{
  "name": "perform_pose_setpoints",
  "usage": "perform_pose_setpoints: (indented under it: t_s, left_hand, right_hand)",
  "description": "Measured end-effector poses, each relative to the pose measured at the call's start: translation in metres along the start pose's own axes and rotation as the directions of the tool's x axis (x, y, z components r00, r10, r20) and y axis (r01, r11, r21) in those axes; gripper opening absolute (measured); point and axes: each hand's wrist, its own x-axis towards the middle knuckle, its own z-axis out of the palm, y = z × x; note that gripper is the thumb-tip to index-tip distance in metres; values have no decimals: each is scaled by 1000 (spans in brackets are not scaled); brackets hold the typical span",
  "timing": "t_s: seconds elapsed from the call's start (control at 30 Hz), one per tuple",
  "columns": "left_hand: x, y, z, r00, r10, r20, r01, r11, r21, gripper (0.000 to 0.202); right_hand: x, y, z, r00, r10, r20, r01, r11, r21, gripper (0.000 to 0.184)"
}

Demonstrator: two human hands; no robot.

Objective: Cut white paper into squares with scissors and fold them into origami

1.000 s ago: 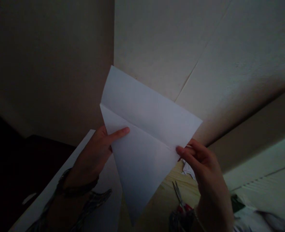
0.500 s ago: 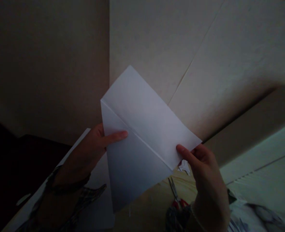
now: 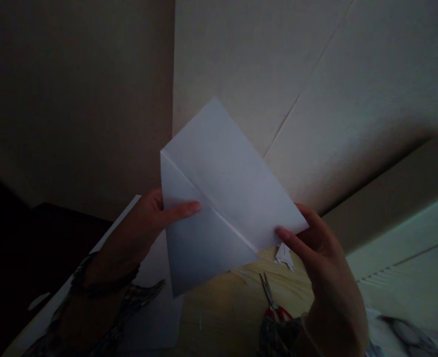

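I hold a folded white sheet of paper up in the air in front of me. A diagonal crease runs across it, with a flap folded over. My left hand pinches its left edge, thumb laid across the front. My right hand pinches the right corner between thumb and fingers. Both hands are closed on the paper.
Below the paper is a light wooden table with red-handled scissors and a small crumpled white paper scrap. A white sheet lies under my left forearm. Pale walls fill the background; a dark area lies at the far left.
The paper has turned and its lower point has come up, so that it now looks shorter. My right hand has shifted slightly along the right corner.
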Motion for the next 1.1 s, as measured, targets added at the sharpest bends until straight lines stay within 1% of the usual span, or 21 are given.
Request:
perform_pose_setpoints:
  t_s: [0.1, 0.17, 0.23, 0.3, 0.33, 0.4, 0.43, 0.5, 0.57, 0.63, 0.7, 0.8, 0.87, 0.93, 1.0, 1.1]
  left_hand:
    - [-2, 0, -1, 1000, 31, -2, -30, 988, 151, 20]
    - [-3, 0, -2, 999, 54, -4, -51, 956, 289, 19]
    - [-4, 0, -1, 999, 51, 15, -53, 920, 389, 19]
    - [-6, 1, 1, 998, 30, 59, -52, 904, 423, 18]
    - [-6, 1, 3, 997, 20, 78, -51, 904, 423, 16]
    - [-7, 2, 6, 996, 10, 93, -47, 914, 404, 15]
    - [-7, 3, 7, 995, 24, 99, -60, 924, 378, 16]
    - [-6, 4, 8, 992, 70, 109, -101, 945, 310, 23]
    - [-5, 5, 7, 986, 130, 104, -153, 954, 257, 34]
    - [-2, 5, 4, 981, 185, 63, -195, 942, 272, 40]
    - [1, 4, -1, 974, 226, 15, -218, 920, 326, 40]
    - [6, 5, -11, 980, 196, -5, -180, 908, 379, 38]
    - [7, 7, -19, 986, 166, -19, -145, 906, 398, 35]
    - [7, 11, -26, 992, 117, -42, -91, 915, 393, 34]
    - [7, 15, -31, 996, 79, -52, -58, 945, 322, 32]
    - [7, 20, -31, 992, 78, -102, -65, 991, 119, 27]
  right_hand:
    - [-2, -1, -5, 988, -150, -45, 144, 983, -118, 42]
    - [-3, -2, -6, 982, -189, -15, 185, 973, -136, 41]
    - [-5, -4, -5, 984, -167, 56, 173, 976, -134, 33]
    - [-7, -7, -1, 982, -140, 124, 159, 974, -162, 21]
    - [-7, -8, 2, 982, -128, 135, 152, 971, -185, 16]
    - [-9, -9, 8, 988, -95, 120, 119, 971, -210, 13]
    - [-9, -9, 10, 993, -75, 96, 93, 976, -198, 14]
    - [-10, -8, 14, 999, -33, 25, 36, 992, -123, 15]
    - [-10, -7, 15, 996, -7, -85, 4, 1000, -30, 17]
    - [-9, -5, 14, 977, 10, -211, 1, 999, 51, 19]
    - [-8, -4, 12, 944, 6, -330, 32, 993, 111, 21]
    - [-4, -4, 8, 883, -30, -469, 124, 977, 171, 17]
    - [-2, -4, 6, 854, -49, -518, 182, 961, 210, 13]
    - [0, -5, 5, 838, -56, -542, 227, 940, 254, 9]
    - [2, -5, 6, 813, -73, -577, 285, 915, 286, 7]
    - [4, -4, 8, 786, -97, -610, 351, 883, 311, 7]
